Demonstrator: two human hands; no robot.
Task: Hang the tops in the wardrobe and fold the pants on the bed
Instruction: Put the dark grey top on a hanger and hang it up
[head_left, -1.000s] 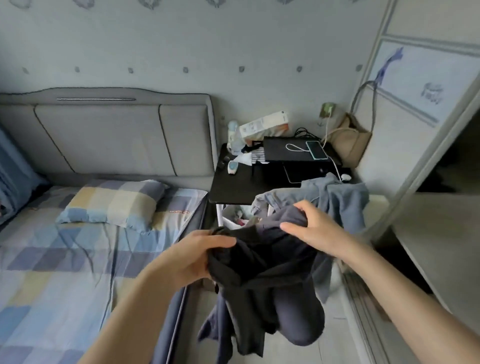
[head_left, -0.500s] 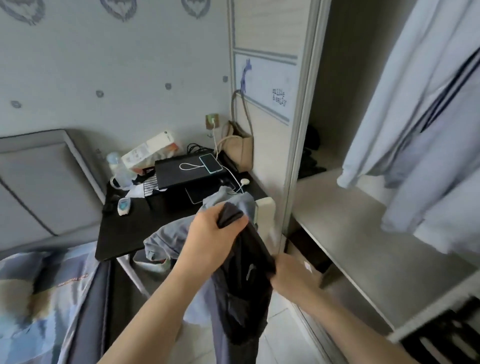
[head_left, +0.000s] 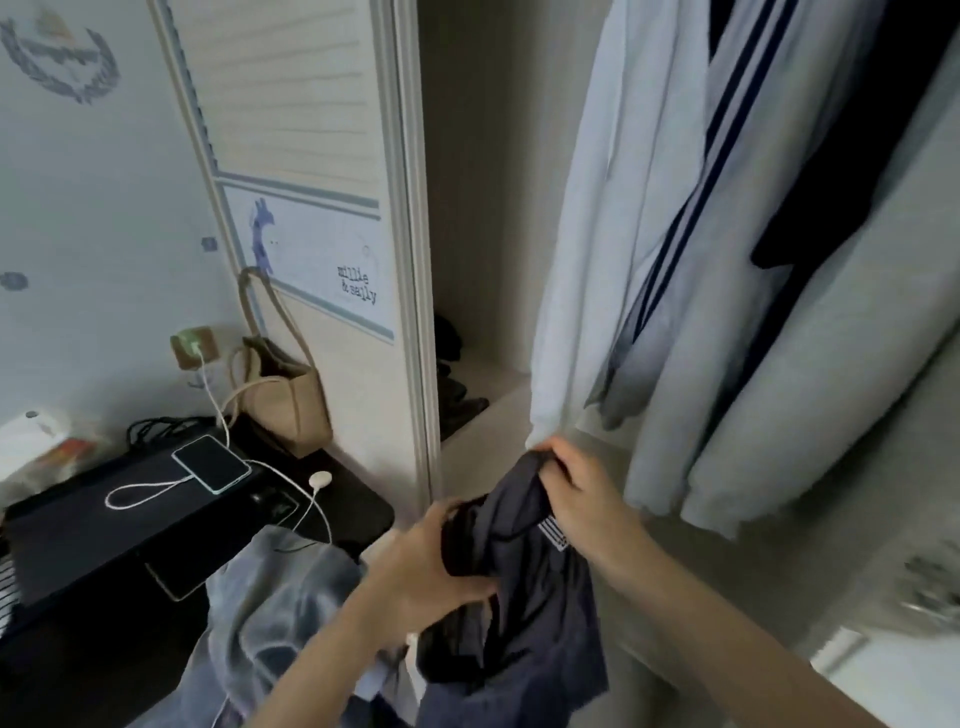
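A dark navy top (head_left: 524, 587) hangs bunched between both hands in front of the open wardrobe (head_left: 483, 249). My left hand (head_left: 426, 566) grips its left side at the lower centre. My right hand (head_left: 582, 488) pinches its upper edge, just below the hems of the hanging clothes. A pale blue-grey garment (head_left: 270, 603) lies draped over my left forearm and the desk edge. Inside the wardrobe hang a white shirt (head_left: 587, 218), a light top with navy stripes (head_left: 696, 208) and a pale grey garment (head_left: 831, 364).
A black desk (head_left: 353, 509) at the left holds a phone (head_left: 210, 463) on a charging cable, a black case and a white box. A beige bag (head_left: 280, 400) leans on the wardrobe's sliding door (head_left: 306, 156). A wardrobe shelf (head_left: 483, 431) runs below the hanging clothes.
The view has swung right from the bed to the open wardrobe. Both hands carried the dark top along; my right hand has risen to its upper edge near the hanging clothes.
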